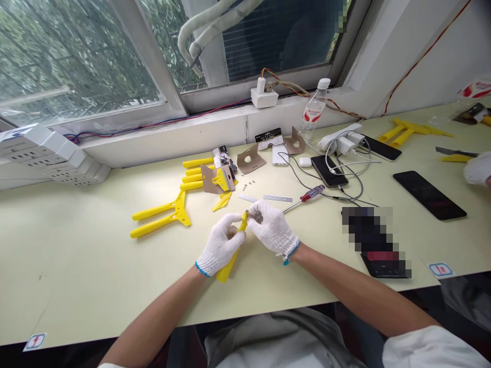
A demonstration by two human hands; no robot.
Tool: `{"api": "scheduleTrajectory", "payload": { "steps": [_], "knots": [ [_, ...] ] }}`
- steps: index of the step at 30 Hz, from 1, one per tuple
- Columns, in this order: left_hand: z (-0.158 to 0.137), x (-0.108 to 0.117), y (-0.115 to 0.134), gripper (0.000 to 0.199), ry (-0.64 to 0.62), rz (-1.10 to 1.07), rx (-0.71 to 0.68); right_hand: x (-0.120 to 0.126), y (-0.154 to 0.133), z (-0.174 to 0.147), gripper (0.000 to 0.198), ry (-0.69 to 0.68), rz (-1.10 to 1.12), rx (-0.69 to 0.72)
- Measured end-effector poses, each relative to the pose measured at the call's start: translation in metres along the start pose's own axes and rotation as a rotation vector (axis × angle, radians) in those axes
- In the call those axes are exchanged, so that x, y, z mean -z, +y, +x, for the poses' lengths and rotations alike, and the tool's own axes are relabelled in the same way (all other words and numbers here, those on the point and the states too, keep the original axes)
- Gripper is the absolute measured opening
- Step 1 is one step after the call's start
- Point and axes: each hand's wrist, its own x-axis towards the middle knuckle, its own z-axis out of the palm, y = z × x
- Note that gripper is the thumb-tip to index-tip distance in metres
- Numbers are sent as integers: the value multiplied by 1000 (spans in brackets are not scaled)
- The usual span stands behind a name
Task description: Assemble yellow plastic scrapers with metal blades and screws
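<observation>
My left hand [221,245], in a white knit glove, is closed around a yellow scraper handle [229,268] whose wide end points down toward the table's front edge. At the handle's upper end, my gloved right hand [270,225] pinches with fingertips; whatever lies between them is too small to make out. Just beyond the hands are two flat metal blades [277,198], several small screws [245,187] and a loose yellow scraper part [221,201]. A screwdriver [312,193] with a red and clear handle lies right of them, its shaft tip hidden behind my right hand.
Yellow scraper handles [153,226] lie at left, more beside a packaged scraper [220,180]. Opened cardboard packaging [251,159], a water bottle [313,110], a power strip [339,134], cables and phones [429,195] occupy the back and right. Another person's gloved hand [477,168] is at far right.
</observation>
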Motion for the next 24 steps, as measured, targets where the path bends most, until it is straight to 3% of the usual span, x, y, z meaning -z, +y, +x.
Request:
{"api": "scheduleTrajectory", "payload": {
  "steps": [8,14,24],
  "knots": [
    [2,1,-7,36,55,188,-240,2,-8,8,22,-95,434,-433],
    [3,6,-5,36,44,296,-414,7,-15,10,27,-178,776,-655],
    [7,17,-5,49,27,424,-710,15,-23,11,34,-332,1127,-994]
  ]
}}
